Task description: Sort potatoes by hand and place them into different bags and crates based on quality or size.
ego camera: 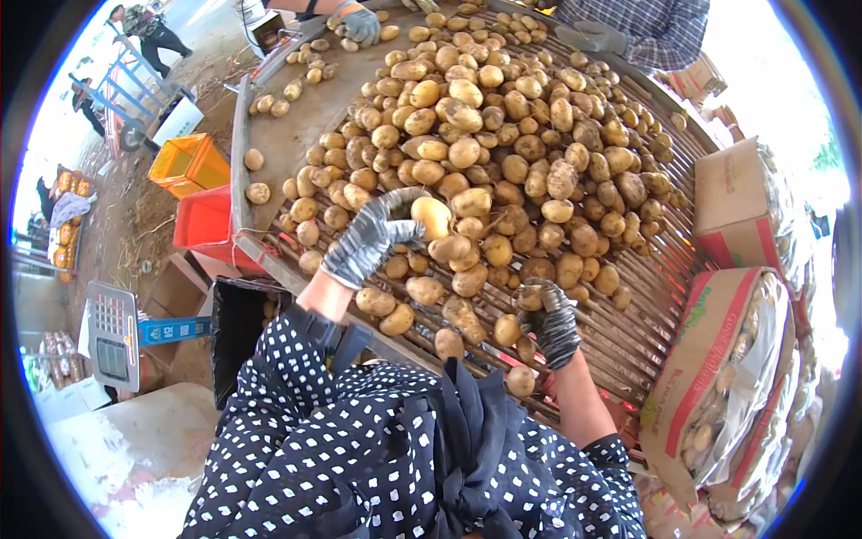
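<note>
A big heap of soil-marked potatoes covers a slatted sorting table in front of me. My left hand, in a grey striped glove, has its thumb and fingers around a pale, clean-looking potato at the heap's near edge. Lower right, my right hand wears a similar dark glove and is closed on a smaller brown potato. Between the two hands, several loose potatoes rest on the bars.
Across the table are a co-worker's gloved hand and another's gloved hand. Potato-filled cardboard boxes stand at right. To the left are a red crate, a yellow crate, a black-lined bin and a scale.
</note>
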Demonstrator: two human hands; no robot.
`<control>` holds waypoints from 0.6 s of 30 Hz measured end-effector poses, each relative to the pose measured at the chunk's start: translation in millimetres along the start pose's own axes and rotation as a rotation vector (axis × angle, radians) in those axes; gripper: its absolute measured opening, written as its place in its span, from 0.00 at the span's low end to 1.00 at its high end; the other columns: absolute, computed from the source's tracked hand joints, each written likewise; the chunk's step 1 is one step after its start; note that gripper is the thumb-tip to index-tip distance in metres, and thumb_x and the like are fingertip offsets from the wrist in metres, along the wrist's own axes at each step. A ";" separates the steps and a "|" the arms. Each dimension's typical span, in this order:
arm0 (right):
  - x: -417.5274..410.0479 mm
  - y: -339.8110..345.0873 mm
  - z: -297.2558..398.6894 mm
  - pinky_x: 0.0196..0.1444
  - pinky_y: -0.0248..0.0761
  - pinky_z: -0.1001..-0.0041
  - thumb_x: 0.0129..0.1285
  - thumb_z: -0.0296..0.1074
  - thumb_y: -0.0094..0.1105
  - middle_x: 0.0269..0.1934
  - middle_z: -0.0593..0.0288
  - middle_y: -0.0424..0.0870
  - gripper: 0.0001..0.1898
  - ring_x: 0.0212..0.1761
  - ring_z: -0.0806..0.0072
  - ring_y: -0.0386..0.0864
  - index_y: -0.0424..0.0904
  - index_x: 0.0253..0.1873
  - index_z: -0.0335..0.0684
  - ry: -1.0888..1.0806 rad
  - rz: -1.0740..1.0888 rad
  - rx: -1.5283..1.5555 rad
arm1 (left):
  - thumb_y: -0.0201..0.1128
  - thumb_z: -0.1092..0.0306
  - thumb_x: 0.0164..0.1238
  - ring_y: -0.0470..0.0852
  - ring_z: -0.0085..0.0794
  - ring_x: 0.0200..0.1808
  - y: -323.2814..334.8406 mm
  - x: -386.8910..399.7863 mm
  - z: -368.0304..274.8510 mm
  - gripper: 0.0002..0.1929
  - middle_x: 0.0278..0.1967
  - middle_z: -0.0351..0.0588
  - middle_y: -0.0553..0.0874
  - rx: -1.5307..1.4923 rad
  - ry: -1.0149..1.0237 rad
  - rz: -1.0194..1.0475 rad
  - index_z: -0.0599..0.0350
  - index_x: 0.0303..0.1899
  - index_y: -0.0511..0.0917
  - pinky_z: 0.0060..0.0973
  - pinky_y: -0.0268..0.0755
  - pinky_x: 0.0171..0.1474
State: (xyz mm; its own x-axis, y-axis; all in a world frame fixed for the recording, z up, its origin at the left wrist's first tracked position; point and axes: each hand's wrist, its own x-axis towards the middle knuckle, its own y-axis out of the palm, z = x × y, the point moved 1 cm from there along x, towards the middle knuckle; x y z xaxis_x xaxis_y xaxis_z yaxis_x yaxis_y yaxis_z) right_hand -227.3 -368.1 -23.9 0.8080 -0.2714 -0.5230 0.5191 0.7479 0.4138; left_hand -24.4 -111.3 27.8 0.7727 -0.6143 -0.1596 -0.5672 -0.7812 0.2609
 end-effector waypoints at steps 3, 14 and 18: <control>5.0 12.2 7.6 0.18 0.69 0.79 0.66 0.43 0.56 0.31 0.61 0.81 0.15 0.21 0.76 0.76 0.76 0.50 0.40 0.033 0.033 -0.090 | 0.64 0.72 0.59 0.80 0.35 0.54 11.8 -27.5 -6.9 0.28 0.55 0.51 0.77 -0.624 0.003 0.095 0.63 0.62 0.67 0.28 0.77 0.55; -25.5 100.0 41.3 0.54 0.72 0.63 0.56 0.47 0.68 0.59 0.44 0.69 0.34 0.58 0.54 0.72 0.65 0.65 0.41 -1.003 0.151 -1.252 | 0.63 0.79 0.57 0.79 0.35 0.55 40.2 -67.4 -33.8 0.27 0.53 0.47 0.79 -0.935 -0.021 0.143 0.57 0.60 0.68 0.29 0.74 0.58; -39.1 160.2 63.2 0.52 0.73 0.64 0.56 0.54 0.65 0.59 0.44 0.70 0.41 0.55 0.52 0.75 0.58 0.68 0.38 -1.015 0.326 -1.327 | 0.69 0.73 0.53 0.79 0.33 0.52 59.8 -69.3 -31.8 0.28 0.51 0.45 0.79 -0.537 -0.062 0.024 0.55 0.57 0.70 0.29 0.75 0.56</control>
State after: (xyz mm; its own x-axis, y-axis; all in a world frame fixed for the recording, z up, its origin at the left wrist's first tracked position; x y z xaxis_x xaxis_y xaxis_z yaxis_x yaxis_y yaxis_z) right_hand -158.1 -275.9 109.9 0.9389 0.1280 0.3196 0.1606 0.6584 -0.7354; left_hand -102.8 -111.9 84.8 0.7340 -0.6494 -0.1990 -0.3466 -0.6100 0.7126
